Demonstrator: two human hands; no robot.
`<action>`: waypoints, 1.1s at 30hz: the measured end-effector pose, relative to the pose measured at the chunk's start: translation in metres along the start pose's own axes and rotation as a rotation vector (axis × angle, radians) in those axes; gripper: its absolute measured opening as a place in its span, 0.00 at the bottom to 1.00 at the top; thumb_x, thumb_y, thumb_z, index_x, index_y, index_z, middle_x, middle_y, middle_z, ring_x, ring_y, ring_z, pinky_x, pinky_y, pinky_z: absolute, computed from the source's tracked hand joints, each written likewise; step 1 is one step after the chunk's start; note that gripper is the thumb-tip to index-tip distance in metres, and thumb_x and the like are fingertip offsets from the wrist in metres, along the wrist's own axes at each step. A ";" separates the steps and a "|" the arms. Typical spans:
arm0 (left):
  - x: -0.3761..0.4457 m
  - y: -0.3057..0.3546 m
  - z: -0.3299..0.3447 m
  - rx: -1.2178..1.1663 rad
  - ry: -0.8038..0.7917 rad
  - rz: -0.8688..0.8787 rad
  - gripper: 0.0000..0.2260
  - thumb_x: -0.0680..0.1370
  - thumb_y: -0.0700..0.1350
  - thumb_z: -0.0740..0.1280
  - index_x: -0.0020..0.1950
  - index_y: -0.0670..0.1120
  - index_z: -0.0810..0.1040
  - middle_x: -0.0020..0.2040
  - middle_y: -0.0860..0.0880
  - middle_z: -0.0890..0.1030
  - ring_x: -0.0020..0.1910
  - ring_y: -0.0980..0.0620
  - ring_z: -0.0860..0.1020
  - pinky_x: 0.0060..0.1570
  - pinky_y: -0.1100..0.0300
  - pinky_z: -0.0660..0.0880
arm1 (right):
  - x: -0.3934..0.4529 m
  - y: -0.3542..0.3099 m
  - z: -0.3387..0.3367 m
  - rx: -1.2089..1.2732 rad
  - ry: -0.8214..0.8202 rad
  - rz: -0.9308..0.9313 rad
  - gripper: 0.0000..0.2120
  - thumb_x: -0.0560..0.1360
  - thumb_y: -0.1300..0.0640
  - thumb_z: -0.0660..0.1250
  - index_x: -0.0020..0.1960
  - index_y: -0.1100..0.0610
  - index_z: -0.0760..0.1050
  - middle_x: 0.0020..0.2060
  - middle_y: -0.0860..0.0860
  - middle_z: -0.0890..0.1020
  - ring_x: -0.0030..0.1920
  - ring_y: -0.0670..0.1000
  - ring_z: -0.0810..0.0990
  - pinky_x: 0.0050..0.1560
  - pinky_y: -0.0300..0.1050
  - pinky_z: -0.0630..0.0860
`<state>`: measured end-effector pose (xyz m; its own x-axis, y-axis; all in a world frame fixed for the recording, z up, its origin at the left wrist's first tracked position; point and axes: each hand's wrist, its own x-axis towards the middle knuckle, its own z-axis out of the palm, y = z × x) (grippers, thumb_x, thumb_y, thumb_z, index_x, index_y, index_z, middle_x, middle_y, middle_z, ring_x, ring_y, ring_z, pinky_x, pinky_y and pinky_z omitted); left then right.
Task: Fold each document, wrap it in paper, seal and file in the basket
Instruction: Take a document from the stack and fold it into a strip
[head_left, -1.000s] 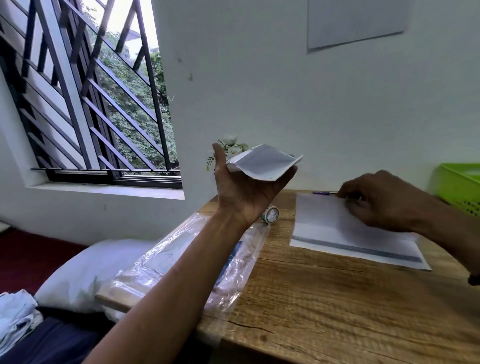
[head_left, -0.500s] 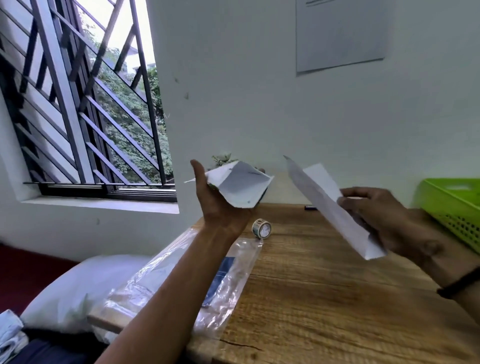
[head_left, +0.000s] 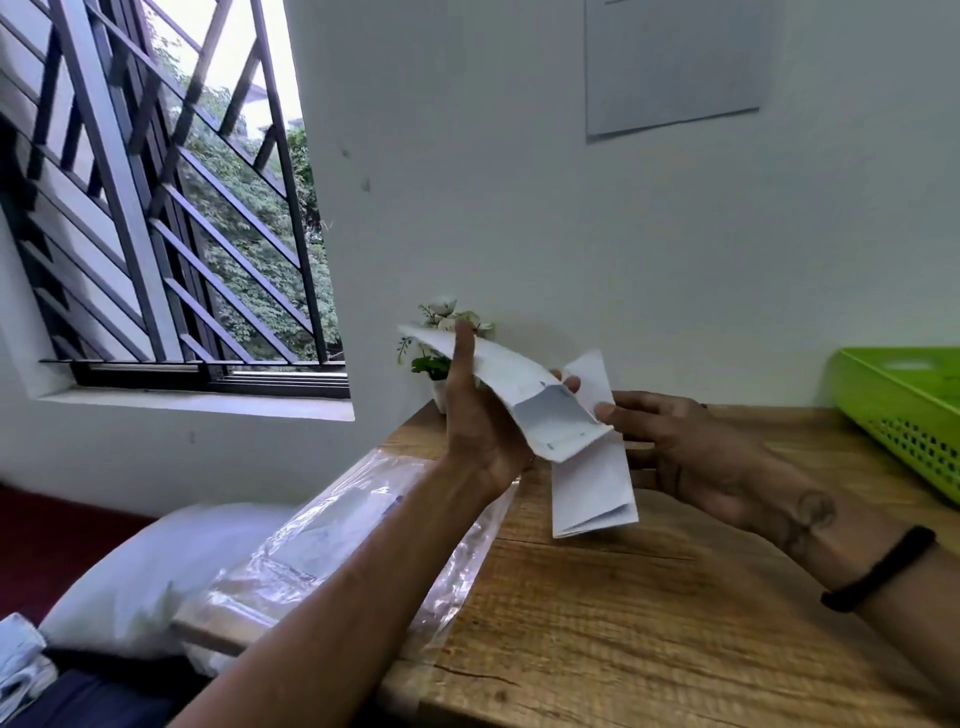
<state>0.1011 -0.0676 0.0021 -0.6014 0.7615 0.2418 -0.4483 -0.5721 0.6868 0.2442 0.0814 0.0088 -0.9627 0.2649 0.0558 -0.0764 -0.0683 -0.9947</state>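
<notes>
1. Wooden table (head_left: 649, 613) stood against a white wall, beside a barred window (head_left: 171, 208).
2. The left hand (head_left: 483, 431) gripped a white paper wrapper (head_left: 519, 395) above the table, thumb on top, its open end facing right.
3. The right hand (head_left: 691, 457) pinched a folded document (head_left: 592, 483), its upper end tucked behind the wrapper's mouth.
4. A green basket (head_left: 904, 410) sat at the table's right edge.
5. A clear plastic sleeve (head_left: 332, 545) lay on the table's left side, under the left forearm.
</notes>
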 end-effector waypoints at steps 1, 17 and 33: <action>-0.001 0.004 -0.001 -0.021 -0.005 0.002 0.45 0.67 0.74 0.72 0.70 0.41 0.75 0.52 0.39 0.78 0.54 0.39 0.80 0.73 0.35 0.66 | 0.001 -0.001 -0.001 0.020 0.043 0.003 0.17 0.79 0.58 0.71 0.67 0.57 0.78 0.55 0.56 0.88 0.55 0.58 0.87 0.56 0.56 0.82; -0.001 0.033 -0.018 0.013 0.099 0.210 0.39 0.71 0.74 0.68 0.66 0.44 0.72 0.52 0.41 0.80 0.51 0.41 0.81 0.60 0.45 0.77 | -0.005 -0.010 -0.001 -0.029 -0.208 0.032 0.14 0.81 0.63 0.64 0.63 0.59 0.83 0.36 0.53 0.75 0.26 0.46 0.62 0.22 0.36 0.63; 0.008 0.023 -0.019 0.038 0.129 0.262 0.29 0.74 0.62 0.74 0.66 0.46 0.72 0.58 0.41 0.75 0.57 0.40 0.76 0.68 0.41 0.73 | 0.006 -0.003 -0.015 -0.075 -0.121 0.139 0.12 0.80 0.63 0.67 0.61 0.59 0.84 0.35 0.53 0.76 0.27 0.45 0.62 0.22 0.36 0.61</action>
<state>0.0735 -0.0806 0.0067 -0.7738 0.5429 0.3264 -0.2434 -0.7305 0.6381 0.2428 0.0974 0.0107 -0.9872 0.1396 -0.0774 0.0749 -0.0234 -0.9969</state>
